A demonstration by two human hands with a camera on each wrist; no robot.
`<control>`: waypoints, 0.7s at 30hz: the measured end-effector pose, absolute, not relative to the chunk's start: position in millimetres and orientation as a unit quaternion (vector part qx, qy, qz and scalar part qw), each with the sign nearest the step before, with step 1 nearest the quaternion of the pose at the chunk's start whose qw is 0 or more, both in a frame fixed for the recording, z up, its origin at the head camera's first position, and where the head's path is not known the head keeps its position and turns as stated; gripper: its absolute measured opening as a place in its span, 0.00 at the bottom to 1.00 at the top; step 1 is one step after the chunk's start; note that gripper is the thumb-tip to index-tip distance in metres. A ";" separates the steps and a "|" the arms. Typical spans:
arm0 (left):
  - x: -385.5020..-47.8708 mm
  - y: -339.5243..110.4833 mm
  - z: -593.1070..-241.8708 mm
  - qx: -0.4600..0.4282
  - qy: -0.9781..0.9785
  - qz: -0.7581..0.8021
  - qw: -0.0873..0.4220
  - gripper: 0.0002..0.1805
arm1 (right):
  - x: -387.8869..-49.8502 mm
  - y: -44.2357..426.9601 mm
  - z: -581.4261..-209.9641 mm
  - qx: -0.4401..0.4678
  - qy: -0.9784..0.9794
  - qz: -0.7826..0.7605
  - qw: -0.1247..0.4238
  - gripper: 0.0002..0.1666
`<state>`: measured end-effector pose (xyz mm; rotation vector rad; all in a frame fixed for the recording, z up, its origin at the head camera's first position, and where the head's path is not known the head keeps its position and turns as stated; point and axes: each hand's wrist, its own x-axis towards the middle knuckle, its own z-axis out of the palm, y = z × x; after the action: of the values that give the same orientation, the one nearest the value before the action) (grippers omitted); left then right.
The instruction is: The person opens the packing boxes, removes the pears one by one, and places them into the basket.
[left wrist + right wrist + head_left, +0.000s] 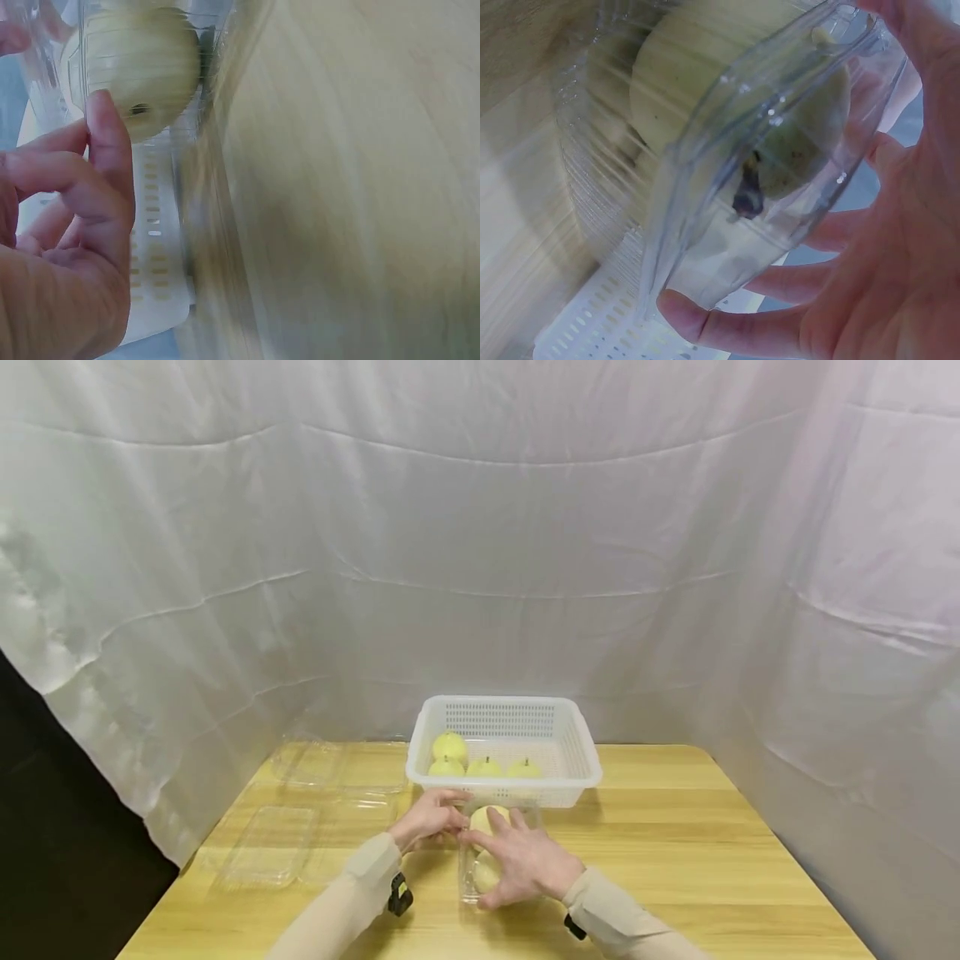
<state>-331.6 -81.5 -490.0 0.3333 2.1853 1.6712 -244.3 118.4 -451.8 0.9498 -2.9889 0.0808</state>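
Observation:
A clear plastic clamshell box (pixel 467 889) with round pale yellow pears (pixel 486 872) in it lies on the table in front of me. At its left far side, my left hand (pixel 433 818) pinches the rim between thumb and fingertips. Spread across the lid, my right hand (pixel 531 862) holds the box by its edges, thumb toward the near end and fingers toward the far end. In the right wrist view, the lid lies over a pear (pixel 705 82) whose dark stem shows through the plastic. The right hand hides part of the box in the head view.
Just beyond the box stands a white perforated basket (pixel 504 702) with several yellow pears (pixel 450 746) in it. Opened clear clamshell boxes (pixel 272 839) lie on the left of the wooden table (pixel 675 843). Pale curtains (pixel 510 635) surround the table's back and sides.

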 end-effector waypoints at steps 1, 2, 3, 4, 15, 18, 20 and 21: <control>-331.8 -81.4 -490.2 0.117 0.773 0.596 0.183 0.31 | -244.2 118.1 -451.7 0.302 -0.953 0.030 0.003 0.54; -332.2 -81.4 -490.4 0.115 0.773 0.598 0.180 0.30 | -244.3 117.7 -451.6 0.303 -0.952 0.033 0.006 0.54; -332.4 -81.4 -490.3 0.114 0.771 0.601 0.179 0.30 | -244.5 117.2 -451.7 0.305 -0.952 0.035 0.009 0.55; -332.6 -81.4 -490.3 0.112 0.768 0.604 0.178 0.29 | -244.5 116.8 -451.8 0.307 -0.951 0.035 0.011 0.55; -333.6 -69.8 -490.0 0.080 0.760 0.629 0.141 0.23 | -245.2 116.7 -453.0 0.307 -0.951 0.035 0.029 0.58; -332.8 -68.1 -492.2 0.069 0.759 0.635 0.130 0.21 | -244.7 117.1 -453.6 0.307 -0.950 0.038 0.027 0.57; -332.2 -67.1 -493.3 0.069 0.758 0.637 0.123 0.20 | -244.3 117.4 -454.0 0.305 -0.951 0.040 0.024 0.56; -332.0 -66.4 -493.6 0.069 0.758 0.638 0.120 0.20 | -244.2 117.7 -454.1 0.303 -0.952 0.042 0.023 0.55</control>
<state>-332.0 -66.4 -493.6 0.2007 2.2145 1.8634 -244.2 117.7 -454.1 0.9397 -2.9469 0.1292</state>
